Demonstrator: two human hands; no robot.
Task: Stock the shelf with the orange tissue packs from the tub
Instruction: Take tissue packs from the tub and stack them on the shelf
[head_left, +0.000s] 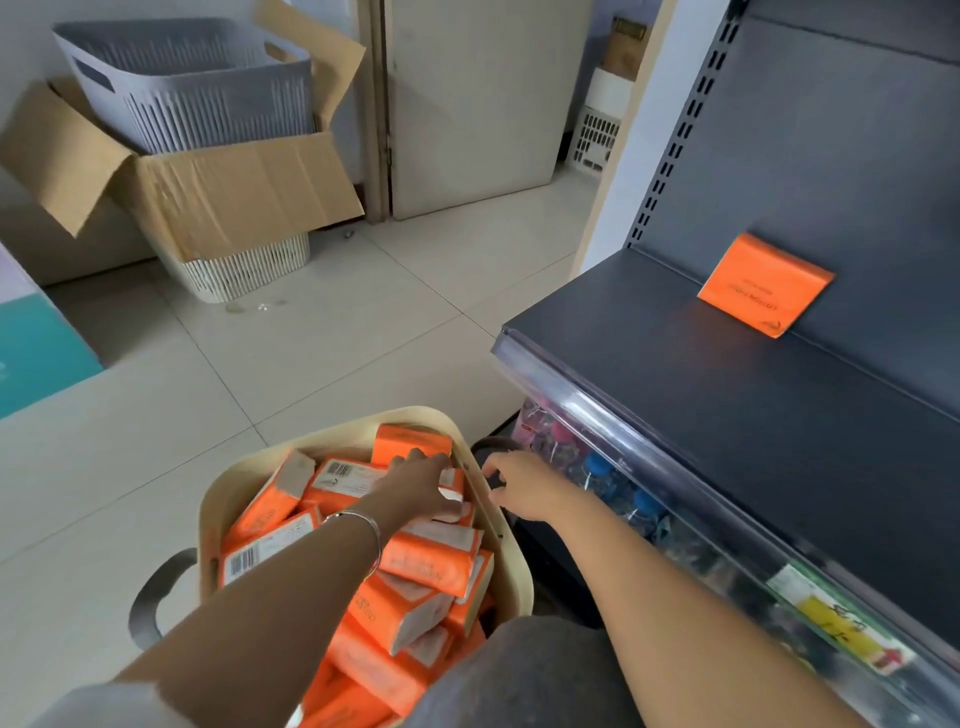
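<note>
Orange tissue packs (426, 564) heaped in the cream tub (208, 512), which sits on the floor tiles below the shelf (727, 395). Left hand (423, 480) is in the tub's far right corner, fingers curled round a pack (451, 478). Right hand (519, 486) is just outside the right rim, fingers loosely curled and apart; contact with the rim unclear. A lone pack (763, 286) lies flat on the shelf. Beyond, a grey basket (192, 78) stands in a cardboard box (234, 192).

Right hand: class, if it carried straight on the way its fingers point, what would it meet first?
Probably the cream rim of the tub, just ahead of the right hand; beyond the rim lie the orange tissue packs. Depth is uncertain.
</note>
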